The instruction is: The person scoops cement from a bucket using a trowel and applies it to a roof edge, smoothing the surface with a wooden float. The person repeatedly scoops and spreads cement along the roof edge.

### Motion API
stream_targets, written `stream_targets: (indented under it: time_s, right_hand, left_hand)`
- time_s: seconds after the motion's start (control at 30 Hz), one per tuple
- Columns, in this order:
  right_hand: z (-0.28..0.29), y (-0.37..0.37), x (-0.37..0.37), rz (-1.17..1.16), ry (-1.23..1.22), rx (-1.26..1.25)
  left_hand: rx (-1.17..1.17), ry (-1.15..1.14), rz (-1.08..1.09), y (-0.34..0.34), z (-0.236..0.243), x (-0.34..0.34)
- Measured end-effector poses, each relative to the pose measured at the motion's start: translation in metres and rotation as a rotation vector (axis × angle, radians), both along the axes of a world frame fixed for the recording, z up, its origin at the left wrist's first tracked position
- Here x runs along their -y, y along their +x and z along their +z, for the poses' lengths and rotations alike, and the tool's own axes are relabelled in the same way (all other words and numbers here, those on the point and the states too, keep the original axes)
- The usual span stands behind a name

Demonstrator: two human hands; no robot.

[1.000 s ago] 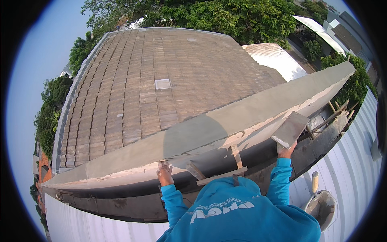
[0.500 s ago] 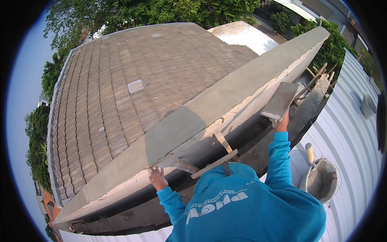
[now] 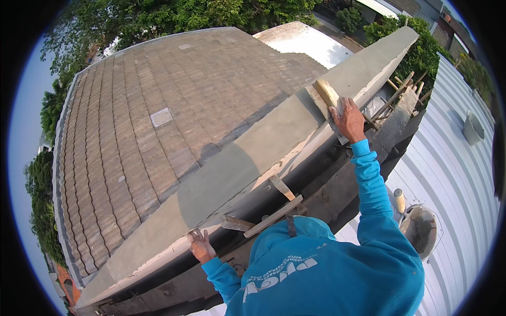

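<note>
A long wall top (image 3: 274, 126), smoothed with grey cement and ragged along its near edge, runs from lower left to upper right. My right hand (image 3: 350, 120) grips a plastering float (image 3: 328, 94) with a wooden handle. The float lies across the wall top toward its upper right end, its flat face turned down and hidden. At the near edge of the wall, lower left, my left hand (image 3: 201, 246) rests with its fingertips on the cement, fingers apart and holding nothing.
Wooden braces (image 3: 274, 216) stick out in front of me. To my right, a mortar bucket (image 3: 420, 231) with a wooden-handled tool (image 3: 400, 200) stands on a corrugated metal roof (image 3: 437, 174). Another bucket (image 3: 473, 129) stands farther off. Beyond the wall slopes a tiled roof (image 3: 132, 142).
My right hand has raised the float leftward onto the wall top and turned it over, from flat face up to handle up. My left hand stays at the wall's edge.
</note>
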State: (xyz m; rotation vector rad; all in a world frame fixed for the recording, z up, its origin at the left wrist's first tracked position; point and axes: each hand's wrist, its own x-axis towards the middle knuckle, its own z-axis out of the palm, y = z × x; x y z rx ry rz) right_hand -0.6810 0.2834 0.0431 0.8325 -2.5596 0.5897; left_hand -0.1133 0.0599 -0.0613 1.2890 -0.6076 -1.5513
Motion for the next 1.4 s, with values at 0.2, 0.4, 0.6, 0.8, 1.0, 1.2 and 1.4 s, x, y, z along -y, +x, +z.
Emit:
stream_targets:
  time_s: [0.2, 0.4, 0.6, 0.8, 1.0, 1.2, 1.4]
  right_hand:
    - [-0.014, -0.049, 0.036, -0.010, 0.132, -0.043]
    - [-0.030, -0.101, 0.035, -0.093, 0.282, -0.047]
    - [-0.033, -0.145, 0.039, -0.152, 0.289, -0.096]
    - [-0.030, -0.141, 0.051, -0.098, 0.313, -0.049]
    - [-0.006, 0.054, 0.070, 0.294, 0.333, 0.086]
    - [-0.014, -0.109, 0.030, -0.028, 0.258, -0.004]
    - [-0.012, -0.187, 0.017, -0.230, 0.261, 0.066]
  left_hand:
    - [0.029, -0.013, -0.075, 0.001, 0.015, -0.003]
    - [0.034, 0.003, -0.084, -0.007, 0.027, -0.005]
    - [-0.015, -0.069, -0.166, 0.010, 0.016, -0.007]
    - [-0.011, -0.074, -0.156, 0.004, 0.019, -0.010]
    - [0.122, 0.013, -0.098, -0.004, 0.027, -0.010]
    - [0.095, 0.099, -0.115, -0.002, 0.046, -0.004]
    - [0.074, 0.074, -0.200, -0.001, 0.051, 0.007]
